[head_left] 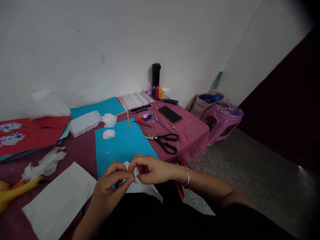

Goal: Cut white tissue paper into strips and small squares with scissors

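Desk (193,131) covered with red checked cloth (83,145). Near left: white sheet (60,200), torn tissue (45,164). Centre: blue sheet (120,151), scissors (162,137) overlapping its right edge. Rear left: second blue sheet (102,106). Right: phone (170,114), flat. Rear: white strips (136,100), pens (141,108), four paint bottles (157,92) upright, black flask (156,75) standing behind.

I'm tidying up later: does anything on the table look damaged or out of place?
Yes: the white scraps at the left look torn and crumpled, with ragged edges, unlike the flat white sheet beside them. They may simply be offcuts.
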The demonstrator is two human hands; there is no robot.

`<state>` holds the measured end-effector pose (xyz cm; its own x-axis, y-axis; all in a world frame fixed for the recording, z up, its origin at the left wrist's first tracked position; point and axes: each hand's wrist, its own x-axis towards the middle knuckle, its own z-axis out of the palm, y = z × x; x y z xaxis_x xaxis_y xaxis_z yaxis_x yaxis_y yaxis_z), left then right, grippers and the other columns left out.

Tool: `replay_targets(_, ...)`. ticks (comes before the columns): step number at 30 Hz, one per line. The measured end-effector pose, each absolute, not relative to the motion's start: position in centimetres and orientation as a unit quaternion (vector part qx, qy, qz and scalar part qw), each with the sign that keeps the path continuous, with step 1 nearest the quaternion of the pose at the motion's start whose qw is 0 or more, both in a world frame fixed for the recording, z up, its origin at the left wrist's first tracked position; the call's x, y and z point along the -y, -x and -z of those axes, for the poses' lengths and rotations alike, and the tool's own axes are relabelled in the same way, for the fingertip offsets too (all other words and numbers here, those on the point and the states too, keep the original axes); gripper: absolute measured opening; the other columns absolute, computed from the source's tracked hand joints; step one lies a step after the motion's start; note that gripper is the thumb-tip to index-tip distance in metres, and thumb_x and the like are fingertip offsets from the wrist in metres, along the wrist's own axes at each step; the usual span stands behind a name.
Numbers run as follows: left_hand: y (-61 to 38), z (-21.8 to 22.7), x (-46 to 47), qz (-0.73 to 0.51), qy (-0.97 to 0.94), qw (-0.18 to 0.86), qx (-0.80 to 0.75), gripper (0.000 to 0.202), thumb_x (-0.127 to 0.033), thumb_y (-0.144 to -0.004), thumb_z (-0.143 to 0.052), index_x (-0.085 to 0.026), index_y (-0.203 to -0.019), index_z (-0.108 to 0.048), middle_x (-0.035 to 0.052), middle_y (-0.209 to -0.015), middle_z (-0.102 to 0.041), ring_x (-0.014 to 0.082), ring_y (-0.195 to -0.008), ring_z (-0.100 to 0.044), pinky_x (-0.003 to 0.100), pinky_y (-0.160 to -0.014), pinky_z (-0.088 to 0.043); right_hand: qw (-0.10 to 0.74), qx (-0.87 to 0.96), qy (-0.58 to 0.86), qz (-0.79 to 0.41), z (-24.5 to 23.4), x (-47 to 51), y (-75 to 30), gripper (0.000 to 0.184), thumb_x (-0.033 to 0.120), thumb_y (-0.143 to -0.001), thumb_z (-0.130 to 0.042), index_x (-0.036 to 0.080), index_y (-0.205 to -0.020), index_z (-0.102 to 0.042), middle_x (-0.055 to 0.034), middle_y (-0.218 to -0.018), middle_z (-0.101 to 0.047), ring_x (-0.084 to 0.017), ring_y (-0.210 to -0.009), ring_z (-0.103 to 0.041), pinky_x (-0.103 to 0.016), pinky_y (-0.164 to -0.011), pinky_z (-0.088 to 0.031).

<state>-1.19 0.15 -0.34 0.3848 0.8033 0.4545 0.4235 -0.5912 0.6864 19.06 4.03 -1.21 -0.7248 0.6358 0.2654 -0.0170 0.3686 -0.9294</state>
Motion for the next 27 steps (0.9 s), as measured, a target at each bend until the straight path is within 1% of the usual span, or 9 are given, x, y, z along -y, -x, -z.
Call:
replay_targets(4, 0.9, -0.2, 0.2, -0.405, -0.785, 0.219, -0.414, 0.011, -0.011, -0.079, -0.065, -0.021, -0.077, -0.063, -0.0013, -0.08, -0.056, 0.0085, -0.061, -0.054, 0.018, -0.051, -0.042, 0.317, 0.798, 0.199, -0.473, 1.3, -4.0, -19.1, 0.02, 0.008, -0.076, -0.06, 0.018, -0.093, -0.062, 0.002, -0.09, -0.046, -0.005, -0.064, -0.046, -0.018, -0.058, -0.038)
replay_targets(8, 1.1, -0.5, 0.1, -0.399, -0.76, 0.309, -0.41, 0.015, -0.01, -0.08, -0.06, -0.02, -0.069, -0.055, -0.0002, -0.079, -0.056, 0.0128, -0.074, -0.059, 0.021, -0.061, -0.046, 0.333, 0.773, 0.179, -0.509, 1.4, -4.4, -19.1, 0.005, 0.018, -0.081, -0.063, 0.015, -0.084, -0.062, 0.0016, -0.085, -0.046, -0.006, -0.064, -0.044, -0.018, -0.056, -0.037)
replay_targets(11, 1.2, -0.3, 0.0, -0.399, -0.731, 0.385, -0.399, 0.016, -0.011, -0.08, -0.058, -0.02, -0.069, -0.053, 0.0009, -0.082, -0.056, 0.0139, -0.077, -0.06, 0.023, -0.064, -0.047, 0.33, 0.733, 0.176, -0.569, 1.4, -4.7, -19.1, 0.01, 0.023, -0.081, -0.065, 0.014, -0.081, -0.061, 0.0013, -0.084, -0.048, -0.007, -0.066, -0.046, -0.019, -0.059, -0.038)
replay_targets(14, 1.4, 0.0, 0.1, -0.405, -0.711, 0.428, -0.384, 0.016, -0.013, -0.081, -0.059, -0.021, -0.069, -0.051, 0.0011, -0.083, -0.056, 0.0146, -0.081, -0.059, 0.023, -0.066, -0.046, 0.325, 0.702, 0.196, -0.602, 1.5, -4.8, -19.0, 0.007, 0.021, -0.081, -0.064, 0.014, -0.081, -0.061, 0.0016, -0.082, -0.051, -0.008, -0.069, -0.048, -0.02, -0.063, -0.039)
replay_targets(20, 1.5, 0.0, 0.3, -0.442, -0.697, 0.396, -0.402, 0.013, -0.011, -0.077, -0.063, -0.023, -0.081, -0.062, 0.0026, -0.096, -0.056, 0.0161, -0.089, -0.058, 0.024, -0.072, -0.048, 0.357, 0.7, 0.242, -0.569, 1.4, -4.2, -18.8, 0.004, 0.015, -0.08, -0.06, 0.015, -0.083, -0.063, 0.002, -0.076, -0.057, -0.008, -0.065, -0.05, -0.02, -0.061, -0.04)
replay_targets(21, 1.7, 0.0, 0.3, -0.463, -0.68, 0.4, -0.404, 0.012, -0.013, -0.077, -0.063, -0.024, -0.083, -0.063, 0.002, -0.093, -0.057, 0.0152, -0.084, -0.058, 0.024, -0.068, -0.048, 0.367, 0.706, 0.246, -0.554, 1.4, -4.0, -18.8, 0.008, 0.014, -0.08, -0.058, 0.015, -0.084, -0.064, 0.0019, -0.075, -0.058, -0.008, -0.064, -0.051, -0.02, -0.059, -0.039)
replay_targets(23, 1.9, 0.2, 0.2, -0.502, -0.615, 0.442, -0.418, 0.006, -0.022, -0.081, -0.061, -0.022, -0.075, -0.061, -0.0006, -0.078, -0.056, 0.0118, -0.066, -0.055, 0.021, -0.056, -0.045, 0.382, 0.717, 0.25, -0.527, 1.3, -3.6, -18.9, 0.013, 0.012, -0.08, -0.054, 0.015, -0.086, -0.065, 0.0014, -0.073, -0.06, -0.009, -0.063, -0.052, -0.02, -0.059, -0.04)
replay_targets(25, 2.0, 0.4, 0.2, -0.464, -0.556, 0.52, -0.453, 0.032, -0.035, -0.088, -0.051, -0.019, -0.061, -0.056, -0.0015, -0.06, -0.054, 0.01, -0.049, -0.049, 0.02, -0.045, -0.039, 0.399, 0.726, 0.252, -0.5, 1.1, -3.3, -18.9, 0.016, 0.01, -0.077, -0.053, 0.016, -0.085, -0.065, 0.0005, -0.074, -0.062, -0.01, -0.065, -0.055, -0.02, -0.06, -0.042)
replay_targets(27, 1.7, 0.6, 0.4, -0.37, -0.557, 0.565, -0.484, 0.049, -0.044, -0.094, -0.037, -0.019, -0.058, -0.059, 0.0016, -0.053, -0.058, 0.0121, -0.045, -0.053, 0.023, -0.044, -0.043, 0.424, 0.735, 0.243, -0.471, 1.0, -3.1, -18.9, 0.018, 0.007, -0.075, -0.051, 0.016, -0.083, -0.064, -0.0008, -0.078, -0.064, -0.01, -0.066, -0.057, -0.021, -0.061, -0.044)
